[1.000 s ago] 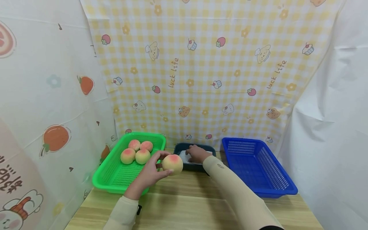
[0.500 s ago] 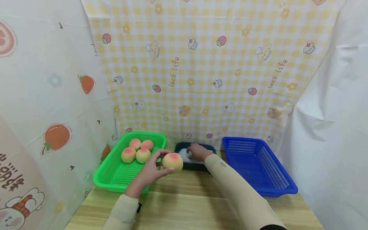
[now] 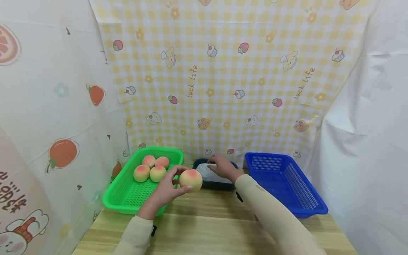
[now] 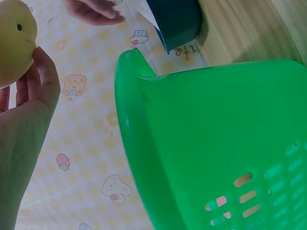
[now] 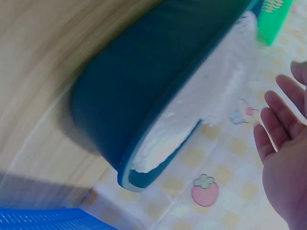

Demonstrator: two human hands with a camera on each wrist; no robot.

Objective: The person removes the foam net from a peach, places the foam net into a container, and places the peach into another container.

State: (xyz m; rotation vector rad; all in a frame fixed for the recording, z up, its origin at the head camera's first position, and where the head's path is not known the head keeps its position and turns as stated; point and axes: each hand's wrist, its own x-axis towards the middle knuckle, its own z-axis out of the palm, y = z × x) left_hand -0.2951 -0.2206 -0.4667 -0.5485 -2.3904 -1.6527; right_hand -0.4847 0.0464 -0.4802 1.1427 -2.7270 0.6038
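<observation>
My left hand (image 3: 166,189) holds a yellow peach with a pink top (image 3: 191,180) above the table, thumb and fingers around its side. The left wrist view shows part of this peach (image 4: 17,40) at the upper left, with a small dark spot. Over the dark teal bin (image 3: 220,185), my right hand (image 3: 224,167) hovers with fingers loosely bent. White netted material (image 3: 205,170) fills the bin, partly hidden by that hand. In the right wrist view, the right hand (image 5: 288,148) is apart from the white material (image 5: 201,91), its fingers slightly spread and holding nothing visible.
A green basket (image 3: 127,202) at the left holds several peaches (image 3: 157,173). On the right stands a blue basket (image 3: 277,187). Both baskets and the bin sit on a wooden table (image 3: 204,226) before a patterned cloth (image 3: 210,71).
The right hand has risen and shifted slightly right, off the white material, which shows more now. The left hand keeps the peach in nearly the same place.
</observation>
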